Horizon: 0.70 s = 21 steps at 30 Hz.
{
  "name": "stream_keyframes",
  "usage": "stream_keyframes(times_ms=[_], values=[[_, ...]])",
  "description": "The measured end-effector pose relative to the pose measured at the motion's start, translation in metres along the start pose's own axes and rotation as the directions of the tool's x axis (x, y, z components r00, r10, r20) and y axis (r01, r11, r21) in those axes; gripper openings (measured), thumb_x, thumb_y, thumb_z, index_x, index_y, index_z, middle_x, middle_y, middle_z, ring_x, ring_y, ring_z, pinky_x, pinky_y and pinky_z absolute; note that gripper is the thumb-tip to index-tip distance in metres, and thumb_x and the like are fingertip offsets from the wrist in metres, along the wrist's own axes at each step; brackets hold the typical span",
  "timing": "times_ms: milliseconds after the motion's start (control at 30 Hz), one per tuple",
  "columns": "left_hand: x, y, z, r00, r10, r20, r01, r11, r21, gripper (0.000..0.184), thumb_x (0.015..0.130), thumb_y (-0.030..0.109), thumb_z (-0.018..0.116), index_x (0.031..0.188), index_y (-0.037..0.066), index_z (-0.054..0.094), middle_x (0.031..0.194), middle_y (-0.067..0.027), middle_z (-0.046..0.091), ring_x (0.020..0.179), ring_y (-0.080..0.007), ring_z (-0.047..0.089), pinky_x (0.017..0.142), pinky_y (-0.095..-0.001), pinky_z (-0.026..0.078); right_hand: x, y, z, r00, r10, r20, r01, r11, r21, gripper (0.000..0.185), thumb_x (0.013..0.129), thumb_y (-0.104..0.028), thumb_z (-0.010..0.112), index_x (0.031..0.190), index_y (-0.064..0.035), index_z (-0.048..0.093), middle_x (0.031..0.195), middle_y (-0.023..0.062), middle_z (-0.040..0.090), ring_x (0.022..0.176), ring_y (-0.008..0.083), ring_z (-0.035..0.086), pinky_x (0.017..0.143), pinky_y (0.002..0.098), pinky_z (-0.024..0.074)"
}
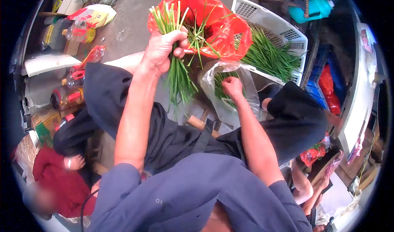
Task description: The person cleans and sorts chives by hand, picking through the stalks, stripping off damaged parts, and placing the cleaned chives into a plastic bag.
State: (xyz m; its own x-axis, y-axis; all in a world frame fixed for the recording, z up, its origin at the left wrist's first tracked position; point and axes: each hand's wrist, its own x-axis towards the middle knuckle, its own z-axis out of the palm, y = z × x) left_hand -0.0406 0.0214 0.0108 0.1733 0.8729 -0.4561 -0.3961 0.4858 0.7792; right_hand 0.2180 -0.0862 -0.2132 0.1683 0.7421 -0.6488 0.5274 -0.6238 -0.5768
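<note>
My left hand (162,51) is wrapped round a bunch of long green stalks (180,81), pale cut ends up and leafy tips hanging down. Beside it an open red plastic bag (234,31) holds loose green stalks. My right hand (232,87) has its fingers curled together over the mouth of a clear plastic bag (210,78) with more green stalks inside; what its fingertips hold, if anything, is too small to make out. A white plastic basket (297,37) behind the bags holds a heap of green stalks (269,55).
A person in a red top (61,182) sits at the lower left. Bottles (76,78) stand along the left side. A teal container (314,9) is at the upper right, blue crates (320,82) at the right. Another person's arm (301,182) shows at the lower right.
</note>
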Motion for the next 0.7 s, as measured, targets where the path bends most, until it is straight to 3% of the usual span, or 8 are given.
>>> stream_keyframes(times_ms=[133, 200, 300, 433, 467, 600, 667, 700], values=[[0.0, 0.0, -0.001, 0.999, -0.004, -0.037, 0.005, 1.0, 0.014, 0.012, 0.079, 0.003, 0.059, 0.092, 0.002, 0.057, 0.066, -0.0064, 0.059, 0.044, -0.0092, 0.046, 0.043, -0.0225, 0.037, 0.015, -0.002, 0.019, 0.965, -0.219, -0.144, 0.193, 0.966, -0.171, 0.023, 0.074, -0.019, 0.066, 0.089, -0.0025, 0.069, 0.074, 0.0132, 0.068, 0.069, 0.0277, 0.067, 0.066, 0.0396, 0.0522], [0.0, 0.001, 0.002, 0.999, -0.01, -0.044, 0.011, 1.0, 0.026, 0.013, 0.079, 0.003, 0.059, 0.092, 0.002, 0.057, 0.066, -0.0064, 0.059, 0.045, -0.0092, 0.046, 0.044, -0.0225, 0.037, 0.013, -0.014, 0.024, 0.971, -0.226, -0.074, 0.205, 0.953, -0.222, 0.036, 0.076, -0.021, 0.062, 0.11, -0.0073, 0.062, 0.099, 0.022, 0.065, 0.093, 0.0403, 0.061, 0.081, 0.05, 0.0489], [0.001, 0.0, 0.003, 0.999, -0.015, -0.048, 0.017, 0.999, 0.047, 0.014, 0.079, 0.003, 0.06, 0.093, 0.002, 0.058, 0.067, -0.0064, 0.06, 0.045, -0.0091, 0.046, 0.044, -0.0226, 0.038, 0.006, -0.023, 0.032, 0.934, -0.329, -0.14, 0.301, 0.934, -0.193, 0.043, 0.077, -0.021, 0.062, 0.117, -0.0092, 0.057, 0.106, 0.0221, 0.062, 0.094, 0.0403, 0.061, 0.08, 0.0516, 0.0484], [0.002, -0.002, 0.002, 0.998, -0.025, -0.059, 0.029, 0.997, 0.078, 0.014, 0.08, 0.004, 0.06, 0.093, 0.002, 0.058, 0.068, -0.0063, 0.06, 0.045, -0.0087, 0.046, 0.045, -0.0229, 0.038, 0.014, -0.019, 0.039, 0.935, -0.348, -0.066, 0.306, 0.888, -0.342, 0.041, 0.078, -0.019, 0.061, 0.119, -0.0149, 0.057, 0.104, 0.0202, 0.063, 0.092, 0.0402, 0.061, 0.077, 0.051, 0.0493], [0.002, -0.003, 0.002, 0.997, -0.036, -0.067, 0.041, 0.996, 0.081, 0.013, 0.08, 0.004, 0.06, 0.093, 0.002, 0.059, 0.068, -0.006, 0.06, 0.046, -0.0086, 0.046, 0.045, -0.0225, 0.037, 0.016, -0.019, 0.041, 0.882, -0.449, -0.142, 0.386, 0.863, -0.326, 0.022, 0.078, -0.017, 0.058, 0.099, -0.0079, 0.06, 0.093, 0.0193, 0.064, 0.084, 0.0406, 0.062, 0.069, 0.0509, 0.0495], [0.005, -0.007, 0.001, 0.996, -0.04, -0.081, 0.047, 0.995, 0.083, 0.013, 0.08, 0.005, 0.06, 0.093, 0.002, 0.059, 0.067, -0.0053, 0.06, 0.046, -0.0085, 0.047, 0.045, -0.0225, 0.037, 0.017, -0.026, 0.036, 0.861, -0.483, -0.161, 0.405, 0.842, -0.356, 0.021, 0.078, -0.016, 0.057, 0.098, -0.0086, 0.06, 0.092, 0.0191, 0.063, 0.084, 0.0406, 0.061, 0.067, 0.0506, 0.0496], [0.005, -0.006, 0.002, 0.996, -0.035, -0.08, 0.043, 0.994, 0.099, 0.013, 0.08, 0.005, 0.06, 0.093, 0.002, 0.059, 0.067, -0.0049, 0.06, 0.045, -0.0086, 0.047, 0.044, -0.0227, 0.037, 0.02, -0.025, 0.037, 0.903, -0.412, -0.118, 0.344, 0.861, -0.374, 0.037, 0.082, -0.021, 0.059, 0.118, -0.0174, 0.058, 0.102, 0.0172, 0.065, 0.089, 0.0379, 0.063, 0.075, 0.0505, 0.05], [0.005, -0.005, 0.002, 0.996, -0.032, -0.08, 0.04, 0.994, 0.101, 0.013, 0.08, 0.005, 0.06, 0.093, 0.002, 0.059, 0.067, -0.0049, 0.06, 0.045, -0.0086, 0.047, 0.044, -0.0227, 0.037, 0.019, -0.027, 0.037, 0.902, -0.415, -0.119, 0.347, 0.86, -0.374, 0.037, 0.082, -0.021, 0.059, 0.118, -0.0174, 0.058, 0.102, 0.0172, 0.065, 0.089, 0.0379, 0.063, 0.075, 0.0505, 0.05]])
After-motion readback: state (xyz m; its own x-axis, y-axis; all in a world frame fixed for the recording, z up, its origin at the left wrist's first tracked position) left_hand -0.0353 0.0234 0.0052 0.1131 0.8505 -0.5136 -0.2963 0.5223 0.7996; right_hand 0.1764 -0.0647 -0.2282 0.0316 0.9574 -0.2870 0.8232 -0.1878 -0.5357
